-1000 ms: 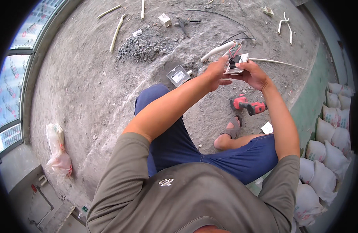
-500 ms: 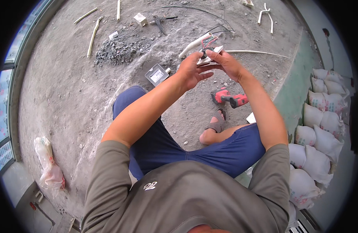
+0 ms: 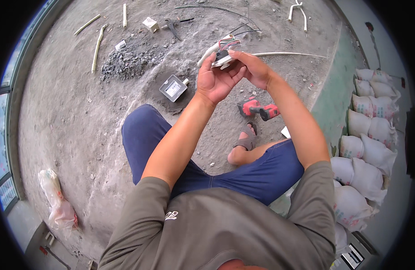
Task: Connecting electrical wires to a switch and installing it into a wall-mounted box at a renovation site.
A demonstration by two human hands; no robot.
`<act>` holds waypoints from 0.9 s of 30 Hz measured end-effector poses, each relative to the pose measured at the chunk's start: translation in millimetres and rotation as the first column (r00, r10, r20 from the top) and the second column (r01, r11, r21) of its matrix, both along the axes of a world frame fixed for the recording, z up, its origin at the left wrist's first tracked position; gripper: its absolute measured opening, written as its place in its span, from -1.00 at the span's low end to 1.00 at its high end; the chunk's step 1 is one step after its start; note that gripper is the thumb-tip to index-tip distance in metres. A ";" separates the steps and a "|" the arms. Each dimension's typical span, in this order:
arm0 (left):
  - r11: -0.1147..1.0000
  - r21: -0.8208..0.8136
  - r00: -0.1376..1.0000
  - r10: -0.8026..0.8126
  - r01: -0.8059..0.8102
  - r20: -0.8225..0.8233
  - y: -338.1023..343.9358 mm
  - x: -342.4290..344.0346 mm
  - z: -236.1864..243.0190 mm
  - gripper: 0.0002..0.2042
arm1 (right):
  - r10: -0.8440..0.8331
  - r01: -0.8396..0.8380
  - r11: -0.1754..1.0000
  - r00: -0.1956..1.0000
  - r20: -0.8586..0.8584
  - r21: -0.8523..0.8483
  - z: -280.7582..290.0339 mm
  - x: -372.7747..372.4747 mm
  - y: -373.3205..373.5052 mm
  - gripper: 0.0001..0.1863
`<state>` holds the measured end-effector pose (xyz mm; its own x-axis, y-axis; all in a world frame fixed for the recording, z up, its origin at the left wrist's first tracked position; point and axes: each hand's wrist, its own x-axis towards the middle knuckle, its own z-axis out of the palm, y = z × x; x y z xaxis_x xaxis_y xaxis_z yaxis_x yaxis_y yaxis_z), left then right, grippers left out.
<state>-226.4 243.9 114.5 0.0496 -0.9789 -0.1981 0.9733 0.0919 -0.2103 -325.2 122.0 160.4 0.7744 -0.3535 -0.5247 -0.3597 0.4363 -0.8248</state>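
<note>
Both hands hold a white wall-socket or switch plate (image 3: 222, 62) with a dark back, out in front of my knees. Red, green and dark wires (image 3: 229, 43) loop from the back of it toward a thick white pipe (image 3: 209, 53) behind. My left hand (image 3: 215, 84) cups the plate from the left and below, palm turned up, thumb at its left edge. My right hand (image 3: 254, 69) grips its right side, with the thumb along the top. Part of the plate is hidden by my fingers.
On the dusty floor lie a grey box (image 3: 173, 88) with a pipe stub, a red power tool (image 3: 258, 108), a rubble heap (image 3: 128, 62), pliers (image 3: 172, 28), a white box (image 3: 150, 24) and pipe pieces (image 3: 98, 48). White sacks (image 3: 366, 152) are stacked along the right; a plastic bag (image 3: 57, 200) lies left.
My left hand has turned palm up and shifted its hold under the plate. The plate has tilted, showing more of its dark back. The whole view has shifted slightly.
</note>
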 end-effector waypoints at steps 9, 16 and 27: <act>0.988 -0.087 0.938 0.146 -0.125 0.315 0.3 3.6 8.2 -0.53 | -0.046 -0.127 0.886 0.932 -0.359 -0.445 40.2 -26.5 -8.8 -0.20; 0.923 0.078 0.320 0.051 -0.376 0.946 4.6 -11.0 2.6 -0.27 | -0.281 0.037 0.802 0.904 -0.322 -0.597 87.9 -163.2 -52.9 -0.53; 0.994 -0.058 0.832 0.105 -0.087 0.545 15.3 14.9 15.3 -0.25 | -0.699 0.493 0.705 0.607 -0.378 -0.509 -205.4 -287.4 116.8 -0.50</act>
<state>-211.4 259.2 129.8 0.2353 -0.9685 -0.0818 0.9170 0.1933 0.3490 -612.6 238.8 -45.0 -0.0308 -0.8545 -0.5185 -0.5167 0.4576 -0.7236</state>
